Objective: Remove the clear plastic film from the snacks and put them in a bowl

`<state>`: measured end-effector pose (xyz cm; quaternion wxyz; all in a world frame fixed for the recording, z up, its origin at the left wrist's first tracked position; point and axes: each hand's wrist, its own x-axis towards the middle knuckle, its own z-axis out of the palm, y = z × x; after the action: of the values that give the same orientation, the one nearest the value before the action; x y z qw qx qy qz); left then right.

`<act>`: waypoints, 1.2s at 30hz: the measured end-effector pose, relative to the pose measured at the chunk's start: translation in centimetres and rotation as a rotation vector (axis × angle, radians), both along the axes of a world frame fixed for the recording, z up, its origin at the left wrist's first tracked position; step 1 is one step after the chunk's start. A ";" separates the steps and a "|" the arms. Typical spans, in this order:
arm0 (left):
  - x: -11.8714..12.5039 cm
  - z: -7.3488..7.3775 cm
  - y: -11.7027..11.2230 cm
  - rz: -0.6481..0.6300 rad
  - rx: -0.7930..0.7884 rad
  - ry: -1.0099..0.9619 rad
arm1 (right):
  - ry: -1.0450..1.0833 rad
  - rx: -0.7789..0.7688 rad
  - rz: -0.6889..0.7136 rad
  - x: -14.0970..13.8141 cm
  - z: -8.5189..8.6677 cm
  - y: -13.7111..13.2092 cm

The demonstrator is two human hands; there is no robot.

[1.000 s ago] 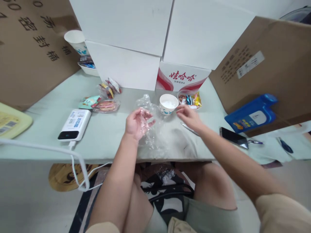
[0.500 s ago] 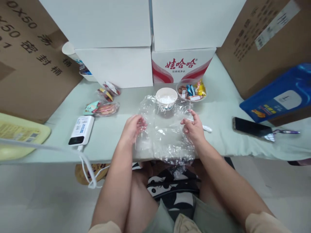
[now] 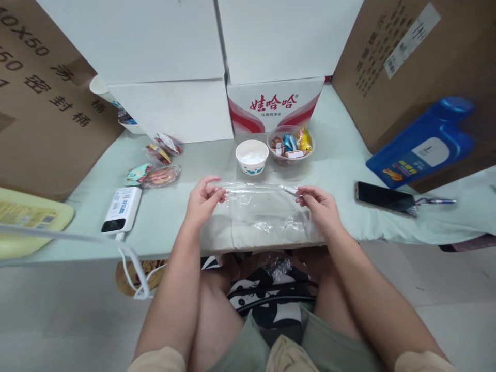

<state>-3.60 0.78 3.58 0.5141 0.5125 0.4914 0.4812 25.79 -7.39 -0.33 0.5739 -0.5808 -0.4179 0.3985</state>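
The clear film (image 3: pixel 267 217) is drawn out between the two hands above the worktop (image 3: pixel 341 150), over the middle of its near edge. Its far side makes a nearly straight line from hand to hand, and the sheet spreads from there towards the person. The left hand (image 3: pixel 205 200) pinches one end between thumb and fingers, the index finger stretched out above; the right hand (image 3: pixel 318 205) pinches the other end, its other fingers curled. By the right hand's tips shows a slim white handle (image 3: pixel 289 190); whether it is touched, I cannot tell.

Just beyond the film is a cup (image 3: pixel 253 168) with something white inside. To its right, nearer the worktop's far edge, a clear bowl (image 3: pixel 292 157) holds wrapped sweets (image 3: pixel 290 143). Behind both, at the far edge, is a white box (image 3: pixel 271 121) with red lettering, beneath other white boxes (image 3: pixel 166 111).

Towards the worktop's left edge lie snack packets (image 3: pixel 161 176), and nearer the person a power bank (image 3: pixel 124 202), its white cable (image 3: pixel 134 263) hanging over the near edge. At the near left corner is a yellow bottle (image 3: pixel 34 225).

Towards the near right corner lie a phone (image 3: pixel 385 199) and, just beside it, a pen (image 3: pixel 439 201). A blue bottle (image 3: pixel 420 144) is beyond them, before a brown carton (image 3: pixel 387 88).
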 end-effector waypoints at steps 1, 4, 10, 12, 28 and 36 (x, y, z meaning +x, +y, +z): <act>-0.2 0.0 -0.2 -0.005 0.034 0.044 | -0.016 0.013 0.028 0.2 0.1 -0.1; -0.7 0.0 -1.1 -0.048 0.082 0.150 | -0.016 0.023 0.167 0.5 0.3 -0.6; 0.0 -0.6 -2.9 -0.024 0.112 0.283 | -0.238 -0.036 0.124 0.2 -0.7 -0.6; 0.4 -0.6 -2.8 -0.020 0.173 0.353 | -0.412 -0.016 -0.032 0.4 -0.8 -0.2; 3.7 1.0 -1.3 -0.108 -0.135 -0.148 | 0.061 -0.089 0.071 0.7 2.3 -0.9; 3.5 -0.1 0.5 0.135 -0.124 0.077 | 0.058 -0.107 0.276 0.3 1.8 -1.3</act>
<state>-0.10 1.24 3.48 0.4920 0.4637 0.5729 0.4633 26.10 -8.68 1.45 0.4937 -0.5358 -0.4552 0.5119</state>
